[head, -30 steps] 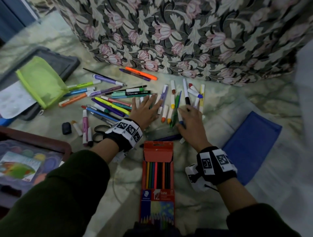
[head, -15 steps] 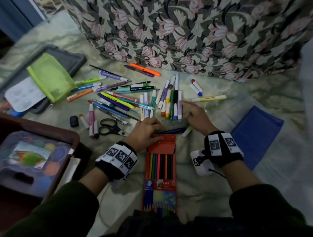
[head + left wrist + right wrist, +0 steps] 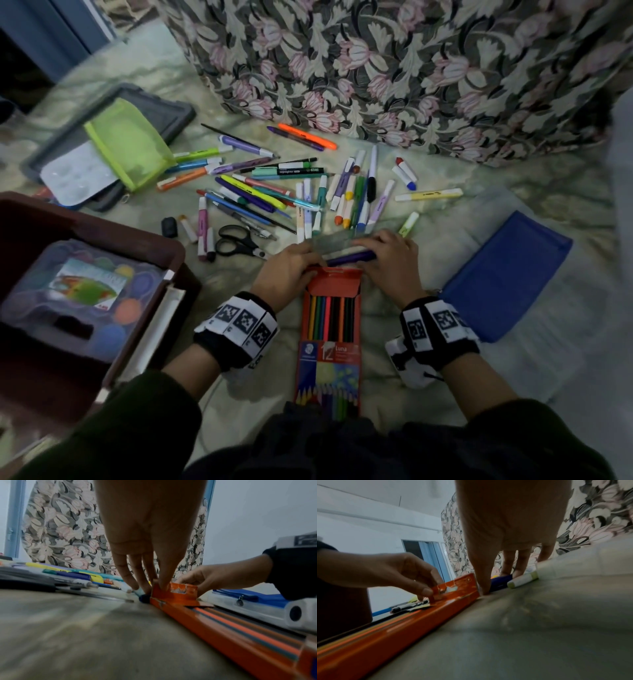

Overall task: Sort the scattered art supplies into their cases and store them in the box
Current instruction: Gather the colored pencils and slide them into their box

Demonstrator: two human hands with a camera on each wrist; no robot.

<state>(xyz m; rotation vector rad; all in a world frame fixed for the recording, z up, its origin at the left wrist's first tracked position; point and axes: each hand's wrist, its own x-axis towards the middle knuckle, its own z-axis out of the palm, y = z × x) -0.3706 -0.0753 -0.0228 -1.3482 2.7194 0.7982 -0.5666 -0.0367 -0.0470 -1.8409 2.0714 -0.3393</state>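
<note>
An orange coloured-pencil box (image 3: 330,329) lies open in front of me with several pencils inside. Its top flap (image 3: 334,281) stands raised. My left hand (image 3: 310,265) pinches the flap's left end (image 3: 175,592) between thumb and fingers. The right hand (image 3: 368,260) holds the right end, thumb at the flap's corner (image 3: 455,588) and fingers curled behind it. These fingers touch a purple pen (image 3: 349,257) lying across the box's top. A clear ruler (image 3: 335,241) lies just beyond the pen.
Loose pens and markers (image 3: 274,192) and black scissors (image 3: 239,241) lie beyond the hands. To the left are a brown box (image 3: 102,226) holding a paint case (image 3: 78,291), and a green mesh pouch (image 3: 130,144). A blue pouch (image 3: 503,274) lies right, floral fabric (image 3: 376,68) behind.
Both hands drew back from the spread of markers to the top of the pencil box and took hold of its flap.
</note>
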